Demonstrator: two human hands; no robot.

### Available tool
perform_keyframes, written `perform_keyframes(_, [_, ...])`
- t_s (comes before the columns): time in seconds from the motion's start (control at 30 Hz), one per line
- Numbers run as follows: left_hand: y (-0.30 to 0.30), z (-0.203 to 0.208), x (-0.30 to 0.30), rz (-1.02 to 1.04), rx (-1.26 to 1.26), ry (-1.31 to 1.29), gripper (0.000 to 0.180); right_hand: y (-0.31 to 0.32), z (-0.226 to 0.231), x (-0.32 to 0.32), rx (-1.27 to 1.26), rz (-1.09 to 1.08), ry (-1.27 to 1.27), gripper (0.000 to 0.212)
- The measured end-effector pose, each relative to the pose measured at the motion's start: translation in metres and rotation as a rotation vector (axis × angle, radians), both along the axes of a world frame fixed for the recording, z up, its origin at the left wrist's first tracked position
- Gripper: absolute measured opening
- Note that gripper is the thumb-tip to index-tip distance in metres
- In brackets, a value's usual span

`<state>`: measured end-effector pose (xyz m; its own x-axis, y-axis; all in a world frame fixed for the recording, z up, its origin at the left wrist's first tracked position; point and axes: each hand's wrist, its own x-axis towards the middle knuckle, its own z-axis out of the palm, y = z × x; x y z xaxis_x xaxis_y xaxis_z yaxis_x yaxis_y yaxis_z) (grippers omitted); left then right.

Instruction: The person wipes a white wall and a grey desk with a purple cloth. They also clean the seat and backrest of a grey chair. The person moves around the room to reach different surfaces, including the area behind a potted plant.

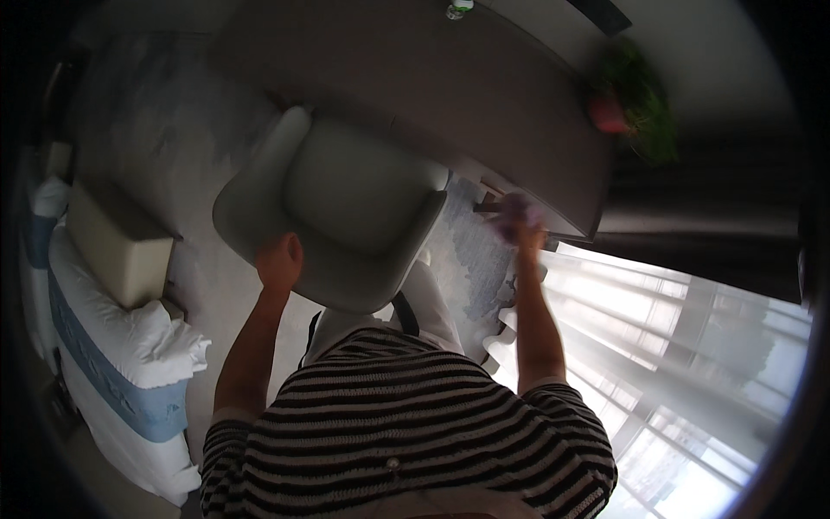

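A grey shell chair stands before a dark desk, its curved back toward me. My left hand is curled at the left part of the chair's back and appears to grip the rim; its fingertips are hidden. On the right, my right hand is closed on a purple cloth, both smeared by motion. The cloth is beside the desk's front edge near its right corner, next to a small dark open part under the desktop. Whether the cloth touches the desk is too blurred to tell.
Sheer white curtains hang in front of a bright window at the right, beside a dark curtain. A potted plant is by the desk's far right. A bed with a beige box-shaped piece stands left.
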<state>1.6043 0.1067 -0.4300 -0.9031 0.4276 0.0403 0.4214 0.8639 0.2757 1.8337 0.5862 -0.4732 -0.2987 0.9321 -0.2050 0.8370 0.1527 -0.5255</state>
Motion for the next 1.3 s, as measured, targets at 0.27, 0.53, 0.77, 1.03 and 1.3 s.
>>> perform_keyframes(0.27, [0.0,0.016,0.0,0.208,0.101,0.283,0.062,0.146,0.048,0.012,0.234,0.347,0.116,0.08])
perform_keyframes(0.53, [-0.004,0.015,-0.003,0.414,0.094,0.276,0.053,0.064,0.016,-0.174,0.413,1.314,0.205,0.067])
perform_keyframes(0.77, [-0.006,0.011,0.002,0.462,-0.108,0.263,0.05,-0.038,0.015,-0.363,0.483,1.593,0.51,0.066])
perform_keyframes(1.03, [-0.009,0.004,0.0,0.49,-0.139,0.241,0.046,-0.039,0.02,-0.323,0.519,1.643,0.391,0.077])
perform_keyframes(1.3, [-0.003,0.005,-0.002,0.467,-0.147,0.203,0.044,0.02,0.038,-0.129,0.503,1.357,0.052,0.084])
